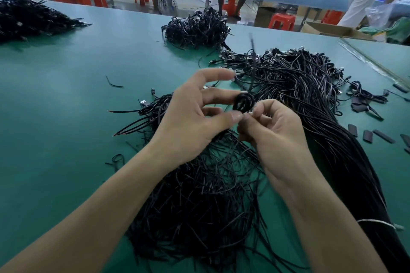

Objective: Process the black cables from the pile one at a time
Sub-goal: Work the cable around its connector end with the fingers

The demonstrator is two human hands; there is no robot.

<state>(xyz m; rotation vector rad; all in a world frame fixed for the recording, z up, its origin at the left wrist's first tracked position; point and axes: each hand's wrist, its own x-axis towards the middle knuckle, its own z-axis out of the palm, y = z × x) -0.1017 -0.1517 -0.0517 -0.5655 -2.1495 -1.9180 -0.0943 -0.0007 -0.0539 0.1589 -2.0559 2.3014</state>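
Observation:
A small coiled black cable is held above the green table. My left hand pinches the coil between thumb and middle finger, with the index finger raised. My right hand pinches a thin black tie at the coil's lower right; the tie's blurred tail sticks upward. A long bundle of straight black cables lies to the right, and a heap of thin black ties lies under my forearms.
A mound of coiled cables sits at the far middle and another black pile at the far left. Short black sleeve pieces lie at the right. Red stools, a conveyor bench and people stand beyond the table.

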